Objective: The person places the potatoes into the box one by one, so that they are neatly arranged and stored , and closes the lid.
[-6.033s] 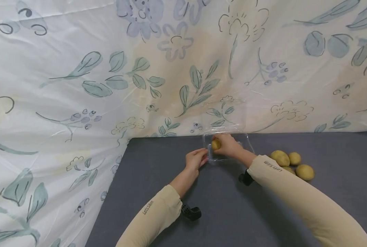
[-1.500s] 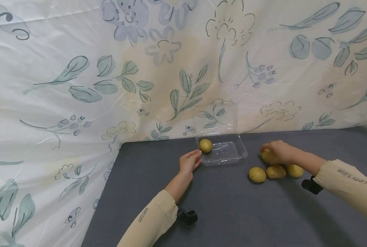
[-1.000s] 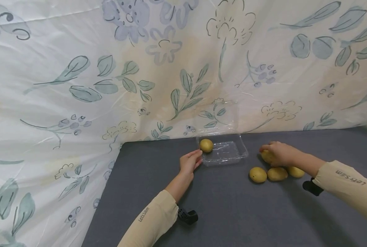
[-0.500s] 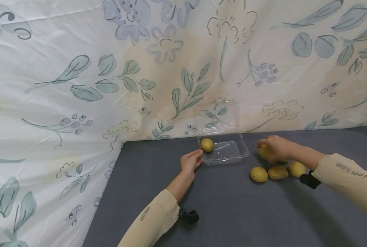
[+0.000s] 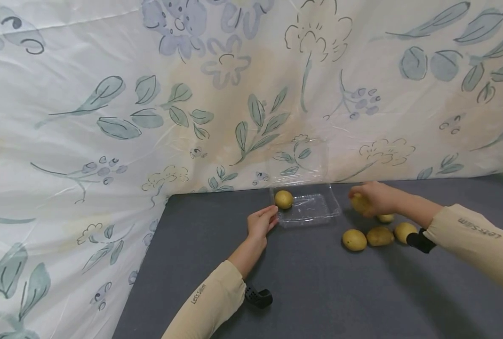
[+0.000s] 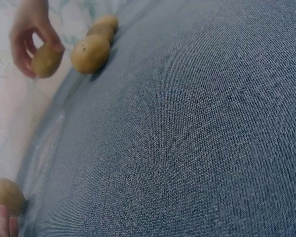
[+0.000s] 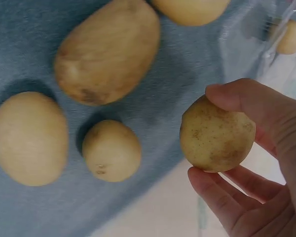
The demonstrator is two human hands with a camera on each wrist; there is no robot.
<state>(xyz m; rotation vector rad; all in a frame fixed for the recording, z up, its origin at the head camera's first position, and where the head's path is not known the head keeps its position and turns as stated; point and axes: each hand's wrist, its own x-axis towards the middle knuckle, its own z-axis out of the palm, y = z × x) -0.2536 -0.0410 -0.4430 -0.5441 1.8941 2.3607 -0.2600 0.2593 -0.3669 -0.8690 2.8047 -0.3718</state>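
Observation:
My right hand [image 5: 378, 197] grips a small round potato [image 7: 217, 133] between thumb and fingers, lifted over the table just right of the clear plastic container [image 5: 312, 217]. Inside that container, at its left end, lies another potato [image 5: 283, 199]; its lid [image 5: 299, 160] stands up open against the cloth behind. My left hand [image 5: 260, 223] touches the container's left front side with nearly straight fingers. A row of three potatoes, the left [image 5: 355, 240], middle [image 5: 380, 236] and right [image 5: 405, 232], lies below my right hand. A smaller potato [image 5: 385, 218] is partly hidden by it.
The dark grey table [image 5: 310, 292] meets a hanging floral cloth [image 5: 217, 117] along its back and left edges. Black wrist devices sit under both forearms, the left one [image 5: 258, 297] and the right one [image 5: 421, 241], close to the rightmost potato.
Earlier my right hand was inside the container with a potato, which now lies there. It then gripped another among the pile and has lifted it slightly up and left. The left hand stays.

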